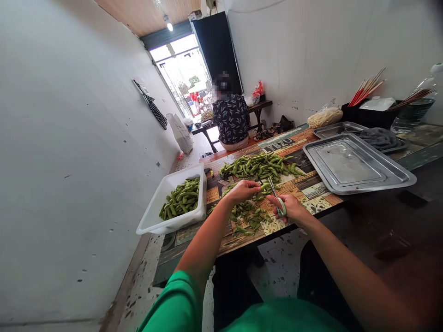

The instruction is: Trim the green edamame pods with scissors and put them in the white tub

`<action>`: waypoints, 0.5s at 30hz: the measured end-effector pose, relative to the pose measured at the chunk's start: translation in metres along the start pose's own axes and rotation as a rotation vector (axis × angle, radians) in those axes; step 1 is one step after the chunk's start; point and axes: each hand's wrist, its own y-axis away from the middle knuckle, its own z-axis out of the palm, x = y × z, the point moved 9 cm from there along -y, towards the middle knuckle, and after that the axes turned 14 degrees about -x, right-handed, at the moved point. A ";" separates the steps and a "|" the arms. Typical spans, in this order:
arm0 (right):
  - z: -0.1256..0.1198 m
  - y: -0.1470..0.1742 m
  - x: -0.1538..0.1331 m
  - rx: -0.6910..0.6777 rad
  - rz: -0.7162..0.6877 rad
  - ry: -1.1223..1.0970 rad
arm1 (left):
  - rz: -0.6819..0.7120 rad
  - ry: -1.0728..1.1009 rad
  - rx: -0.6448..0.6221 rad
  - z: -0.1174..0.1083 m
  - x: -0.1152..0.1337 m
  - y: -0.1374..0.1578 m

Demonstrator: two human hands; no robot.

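Green shirt cloth (280, 317) lies closest to us, cut off by the near edge of view; dark trouser legs (235, 290) run partly hidden beneath the table (316, 205). Our left hand (245, 190) pinches a green pod (265, 186) between thumb and fingertips, though its held end is covered. Our right hand (290, 208) has its fingers curled around the scissors (283, 210), blades pointing far; we cannot tell whether they touch the pod. Under and beyond our hands lie trimmings (251, 220) and a pod heap (256, 165).

To the left, a white bin (203, 196) holds more pods, its near wall hiding some. On the right sits a metal tray (346, 161); the tray behind it carries a dark grey coil (379, 137) we can't identify. Farther right, a black box (363, 116) holds sticks (365, 90). Far off, a seated person's (231, 117) hands are hidden.
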 end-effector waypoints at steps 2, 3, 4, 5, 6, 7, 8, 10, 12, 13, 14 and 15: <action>-0.001 0.000 -0.001 0.000 0.003 0.023 | 0.008 0.069 0.023 0.001 0.001 0.002; -0.002 0.001 -0.002 -0.001 0.008 0.035 | 0.014 0.090 0.039 0.001 0.002 0.003; -0.002 0.002 -0.003 -0.002 0.013 0.047 | 0.019 0.104 0.054 0.001 0.002 0.003; -0.002 0.003 -0.004 -0.004 0.017 0.056 | 0.023 0.111 0.068 0.001 0.003 0.004; -0.002 0.003 -0.004 -0.009 0.021 0.063 | 0.025 0.113 0.081 0.001 0.002 0.005; -0.001 0.004 -0.004 -0.013 0.024 0.070 | 0.029 0.113 0.094 0.000 0.002 0.005; -0.001 0.004 -0.004 -0.017 0.027 0.075 | 0.033 0.113 0.106 0.000 0.002 0.006; 0.000 0.003 -0.002 -0.023 0.038 0.078 | 0.044 0.110 0.118 0.001 0.002 0.006; -0.001 0.001 0.001 -0.022 0.040 0.072 | 0.050 0.097 0.116 0.002 0.004 0.007; -0.002 0.000 0.003 -0.020 0.035 0.066 | 0.049 0.089 0.112 0.004 0.005 0.007; -0.003 -0.002 0.004 -0.017 0.028 0.061 | 0.046 0.083 0.110 0.005 0.006 0.008; -0.004 -0.003 0.006 -0.013 0.018 0.060 | 0.043 0.083 0.108 0.005 0.006 0.008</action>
